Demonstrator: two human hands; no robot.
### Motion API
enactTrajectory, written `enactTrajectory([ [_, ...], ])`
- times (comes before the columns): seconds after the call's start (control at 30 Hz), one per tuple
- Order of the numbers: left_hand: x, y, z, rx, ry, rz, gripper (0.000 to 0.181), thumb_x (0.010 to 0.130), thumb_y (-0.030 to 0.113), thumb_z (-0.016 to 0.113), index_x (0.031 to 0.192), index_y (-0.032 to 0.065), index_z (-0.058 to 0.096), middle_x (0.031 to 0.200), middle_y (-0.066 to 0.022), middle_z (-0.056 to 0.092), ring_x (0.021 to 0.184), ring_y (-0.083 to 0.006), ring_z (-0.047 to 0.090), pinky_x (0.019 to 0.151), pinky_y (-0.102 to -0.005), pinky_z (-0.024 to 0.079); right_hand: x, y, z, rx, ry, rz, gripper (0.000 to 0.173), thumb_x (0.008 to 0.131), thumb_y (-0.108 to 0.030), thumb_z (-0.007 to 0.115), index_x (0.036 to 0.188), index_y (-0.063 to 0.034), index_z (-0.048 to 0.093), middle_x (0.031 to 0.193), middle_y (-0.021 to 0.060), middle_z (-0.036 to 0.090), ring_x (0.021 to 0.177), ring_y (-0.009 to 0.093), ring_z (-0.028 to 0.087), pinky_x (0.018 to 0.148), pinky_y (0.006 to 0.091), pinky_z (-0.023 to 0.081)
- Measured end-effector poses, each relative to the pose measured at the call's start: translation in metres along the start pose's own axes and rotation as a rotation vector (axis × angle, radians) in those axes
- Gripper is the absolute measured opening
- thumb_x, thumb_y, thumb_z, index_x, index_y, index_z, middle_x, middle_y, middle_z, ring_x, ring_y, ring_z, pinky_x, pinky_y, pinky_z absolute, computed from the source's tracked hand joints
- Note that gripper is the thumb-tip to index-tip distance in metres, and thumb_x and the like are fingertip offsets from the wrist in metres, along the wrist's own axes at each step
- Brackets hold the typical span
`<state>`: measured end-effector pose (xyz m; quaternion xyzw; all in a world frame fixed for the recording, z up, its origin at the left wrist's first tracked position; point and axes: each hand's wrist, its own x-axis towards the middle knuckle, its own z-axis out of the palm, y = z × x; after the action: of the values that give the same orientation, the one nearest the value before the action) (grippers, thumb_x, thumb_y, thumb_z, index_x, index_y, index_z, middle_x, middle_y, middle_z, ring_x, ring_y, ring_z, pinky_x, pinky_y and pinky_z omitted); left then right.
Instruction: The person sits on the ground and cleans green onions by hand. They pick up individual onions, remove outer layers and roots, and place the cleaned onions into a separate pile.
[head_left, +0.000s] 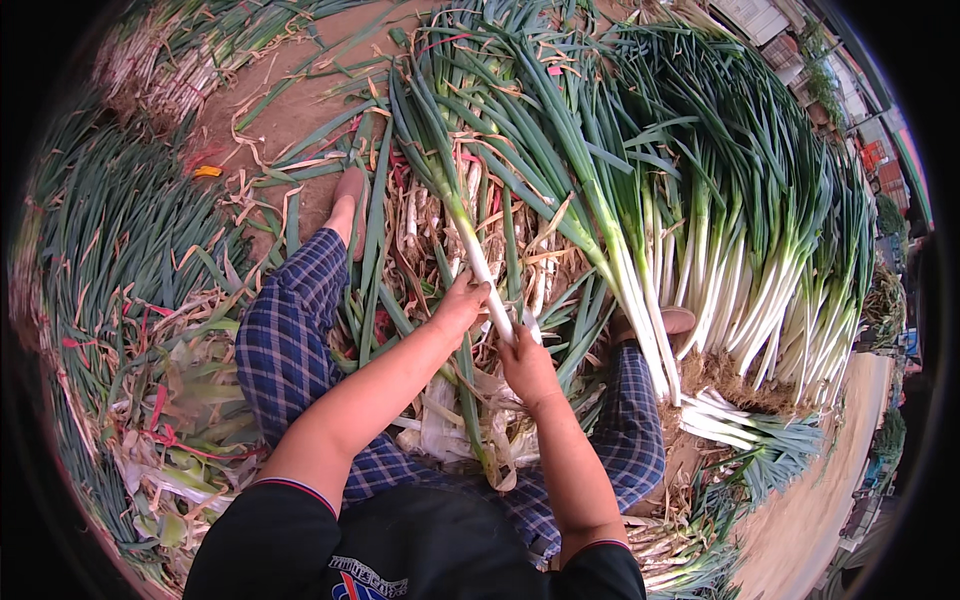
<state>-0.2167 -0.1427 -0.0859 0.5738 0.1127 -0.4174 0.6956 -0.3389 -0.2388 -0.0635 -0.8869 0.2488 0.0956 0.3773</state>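
Observation:
My left hand (460, 306) grips the white shank of a large green onion (480, 259). Its green leaves point away from me. Lower on the same stalk, my right hand (528, 369) is closed around its root end. A small pale, flat piece (531, 324) juts up beside the right hand; whether it is a blade or a strip of peel, I cannot tell. Beneath both hands, peeled skins and leaves (450, 420) lie between my legs. Just beyond are unpeeled onions (416, 217) with dry brown leaves.
On the right, cleaned onions (720, 262) with white shanks lie in a long row. A smaller bunch (724, 420) is below them. Piled onions (127, 217) and leaf waste (187, 405) fill the left side. Bare soil (315, 97) shows at upper left.

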Motion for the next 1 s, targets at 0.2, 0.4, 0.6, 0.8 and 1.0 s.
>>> enactTrajectory([
  [0.2,0.058,-0.026,-0.077,0.138,0.246,0.086,0.021,0.085,0.01,0.054,0.106,0.0073,0.053,0.098,-0.0035,0.054,0.087,-0.0157,0.055,0.075,-0.0319,0.047,-0.025,0.069,-0.136,-0.022,0.321,-0.08,0.033,0.09,-0.012,0.05,0.121,-0.001,0.046,0.093,0.025,0.061,0.084,0.036,0.062,0.072,0.0394,0.049],
  [0.4,0.137,-0.03,-0.125,0.566,0.589,0.485,0.016,0.081,0.011,0.058,0.09,-0.0005,0.062,0.079,-0.0123,0.063,0.074,-0.0227,0.061,0.069,-0.0322,0.048,-0.067,0.227,-0.181,-0.247,0.423,0.262,0.036,0.091,-0.013,0.046,0.126,-0.0027,0.042,0.095,0.0254,0.06,0.084,0.04,0.06,0.071,0.0403,0.047],
  [0.6,0.164,0.014,-0.088,0.848,0.529,0.499,0.018,0.08,0.015,0.061,0.095,0.0048,0.062,0.104,-0.0125,0.057,0.087,-0.0288,0.059,0.077,-0.0352,0.047,-0.032,0.289,-0.156,-0.516,0.27,0.591,0.03,0.081,-0.01,0.055,0.107,0.0041,0.056,0.103,0.0251,0.058,0.1,0.04,0.053,0.086,0.0437,0.042],
  [0.8,0.176,0.01,-0.013,0.6,0.023,0.188,0.021,0.09,0.018,0.053,0.095,-0.0021,0.056,0.077,-0.004,0.058,0.064,-0.0115,0.057,0.062,-0.0263,0.049,0.047,0.22,-0.156,-0.376,0.441,0.074,0.069,0.077,-0.029,0.065,0.13,0.0043,0.036,0.13,0.0258,0.039,0.121,0.04,0.037,0.101,0.0438,0.032],
  [1.0,0.149,-0.028,0.053,0.324,-0.489,-0.361,0.031,0.093,0.019,0.05,0.115,-0.0017,0.049,0.102,-0.0101,0.058,0.09,-0.0185,0.059,0.079,-0.0318,0.051,0.139,0.233,-0.166,-0.489,0.088,0.299,0.123,0.054,-0.048,0.08,0.141,0.0003,0.008,0.138,0.0288,0.028,0.129,0.039,0.029,0.106,0.0412,0.027],
])
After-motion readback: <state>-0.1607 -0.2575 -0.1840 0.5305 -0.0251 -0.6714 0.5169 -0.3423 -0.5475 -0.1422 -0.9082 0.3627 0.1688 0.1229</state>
